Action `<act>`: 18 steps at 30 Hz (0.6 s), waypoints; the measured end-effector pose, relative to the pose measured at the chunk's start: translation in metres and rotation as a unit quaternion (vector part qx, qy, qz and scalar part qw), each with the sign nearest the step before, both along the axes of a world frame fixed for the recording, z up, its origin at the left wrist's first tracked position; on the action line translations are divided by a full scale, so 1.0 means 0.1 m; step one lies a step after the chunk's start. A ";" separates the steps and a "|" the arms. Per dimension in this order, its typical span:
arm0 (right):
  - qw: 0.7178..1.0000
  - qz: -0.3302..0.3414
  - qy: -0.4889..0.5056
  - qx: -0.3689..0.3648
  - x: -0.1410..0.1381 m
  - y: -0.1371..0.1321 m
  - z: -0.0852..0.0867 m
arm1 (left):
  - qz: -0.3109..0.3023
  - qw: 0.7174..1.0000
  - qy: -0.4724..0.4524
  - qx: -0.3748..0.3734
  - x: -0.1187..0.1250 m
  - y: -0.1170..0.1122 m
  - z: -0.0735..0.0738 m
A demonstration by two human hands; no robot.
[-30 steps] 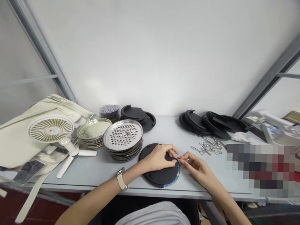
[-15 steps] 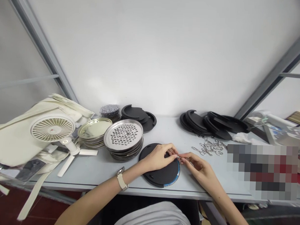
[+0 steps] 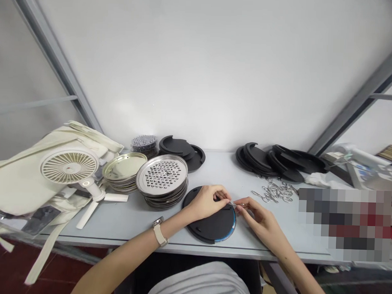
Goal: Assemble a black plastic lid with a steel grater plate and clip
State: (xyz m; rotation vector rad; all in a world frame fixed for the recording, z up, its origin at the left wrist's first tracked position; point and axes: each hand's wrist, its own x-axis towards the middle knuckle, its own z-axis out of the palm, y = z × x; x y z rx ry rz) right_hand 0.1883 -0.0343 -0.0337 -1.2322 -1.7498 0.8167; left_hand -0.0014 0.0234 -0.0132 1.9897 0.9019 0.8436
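The black disc (image 3: 209, 224) is seen in the head view lying flat on the grey table (image 3: 217, 171), close to its front edge, with a blue strip exposed along the disc's right rim. A small metal clasp (image 3: 239, 204) is pinched between the thumb and fingertips of the right hand (image 3: 260, 220), just beside that rim. The left hand (image 3: 205, 203) is placed over the disc, its thumb and fingertips bent toward each other near the clasp; whether they are pressed together cannot be told. A watch (image 3: 160, 235) is worn on the left wrist. Beyond the right hand, loose metal clasps (image 3: 279, 192) are heaped in front of black round pieces (image 3: 260, 158). To the left of the disc, perforated metal plates (image 3: 163, 176) are stacked beside gold-coloured plates (image 3: 124, 166), and a white fan (image 3: 69, 166) is set farther left, next to cream fabric (image 3: 17, 186).
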 end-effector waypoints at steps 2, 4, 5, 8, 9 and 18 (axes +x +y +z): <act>1.000 0.002 -0.007 -0.010 0.00 0.00 0.00 | -0.002 1.000 0.010 0.007 0.00 0.00 0.00; 1.000 0.000 -0.013 -0.019 0.00 0.01 -0.01 | -0.008 1.000 0.013 0.017 -0.01 0.00 0.00; 1.000 -0.001 -0.015 -0.022 0.00 0.01 -0.01 | -0.010 1.000 0.013 0.023 -0.01 0.00 0.00; 0.999 0.003 -0.019 -0.027 0.00 0.01 -0.03 | -0.009 0.999 0.015 0.040 0.00 -0.01 0.01; 0.999 0.005 -0.021 -0.028 0.00 0.01 -0.03 | -0.008 0.999 0.017 0.043 0.00 -0.01 0.02; 0.998 -0.005 -0.056 -0.014 0.00 -0.01 0.00 | -0.032 0.997 0.035 0.055 -0.03 -0.05 0.05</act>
